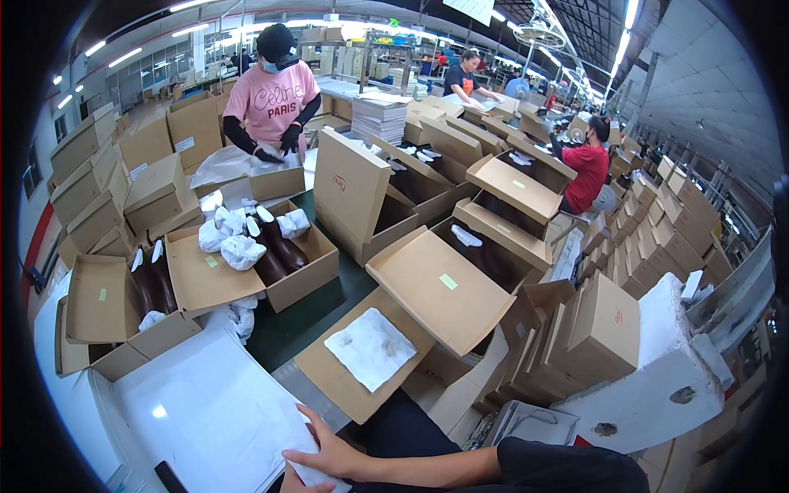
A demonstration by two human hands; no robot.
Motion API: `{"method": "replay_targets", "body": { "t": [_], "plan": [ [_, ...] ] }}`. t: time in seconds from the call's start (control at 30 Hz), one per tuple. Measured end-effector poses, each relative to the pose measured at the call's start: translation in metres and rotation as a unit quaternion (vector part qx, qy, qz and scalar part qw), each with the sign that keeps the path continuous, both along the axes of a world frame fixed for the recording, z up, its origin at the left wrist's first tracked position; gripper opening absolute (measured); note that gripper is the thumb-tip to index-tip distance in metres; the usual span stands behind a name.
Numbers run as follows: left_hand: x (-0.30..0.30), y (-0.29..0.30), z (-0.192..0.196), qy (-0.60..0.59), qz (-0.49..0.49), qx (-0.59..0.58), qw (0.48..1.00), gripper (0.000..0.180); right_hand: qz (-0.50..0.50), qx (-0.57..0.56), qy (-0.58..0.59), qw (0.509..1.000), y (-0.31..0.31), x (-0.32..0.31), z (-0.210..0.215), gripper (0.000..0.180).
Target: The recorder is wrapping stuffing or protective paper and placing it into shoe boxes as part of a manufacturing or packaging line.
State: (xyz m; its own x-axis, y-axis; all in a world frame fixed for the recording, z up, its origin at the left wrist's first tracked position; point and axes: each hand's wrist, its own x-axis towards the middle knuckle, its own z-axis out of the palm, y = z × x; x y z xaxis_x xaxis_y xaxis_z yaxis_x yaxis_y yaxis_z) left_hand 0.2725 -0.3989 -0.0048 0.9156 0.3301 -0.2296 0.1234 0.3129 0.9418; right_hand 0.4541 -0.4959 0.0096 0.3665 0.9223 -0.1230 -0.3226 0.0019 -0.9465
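Observation:
At the lower edge, my right hand [333,450] is closed round a piece of white paper [309,472], thumb on the near side and fingers over its far edge. My left hand [302,484], mostly cut off by the lower edge, is closed at the same paper just below. Left of both hands lies a wide stack of white sheets [205,403]. Beyond them, a smudged white cloth-like sheet [371,348] rests on a brown cardboard panel [329,383].
Open shoeboxes [308,277] hold dark brown shoes [279,246] and crumpled white paper [242,251]. More open boxes [440,283] line the green table [316,297]. White foam [649,386] and stacked boxes [604,329] stand right. A person in pink [271,103] works opposite; others sit farther back.

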Motion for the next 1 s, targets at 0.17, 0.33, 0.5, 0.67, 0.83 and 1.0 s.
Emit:
{"method": "replay_targets", "body": {
  "t": [0.17, 0.33, 0.5, 0.67, 0.83, 1.0],
  "plan": [
    [0.010, -0.025, 0.005, 0.039, 0.033, -0.021, 0.998, 0.085, 0.025, -0.118, -0.068, 0.990, 0.004, 0.009, 0.005, 0.114],
    [0.012, -0.034, 0.008, 0.065, 0.067, -0.114, 0.989, 0.072, 0.184, -0.145, 0.167, 0.958, 0.010, 0.042, -0.010, 0.092],
    [0.007, -0.037, 0.015, 0.027, 0.014, -0.143, 0.989, 0.056, 0.191, -0.046, 0.158, 0.968, 0.010, 0.052, 0.005, 0.064],
    [0.007, -0.050, -0.012, 0.032, 0.080, -0.152, 0.985, 0.046, 0.211, -0.064, -0.002, 0.975, 0.008, 0.056, 0.013, 0.054],
    [0.015, -0.047, -0.019, 0.084, 0.101, -0.150, 0.980, 0.061, 0.155, 0.103, -0.198, 0.962, -0.024, 0.044, 0.005, 0.039],
    [0.017, -0.042, -0.020, 0.069, 0.167, -0.072, 0.981, 0.063, 0.255, 0.088, -0.400, 0.876, -0.040, 0.049, 0.008, 0.058]
  ]
}}
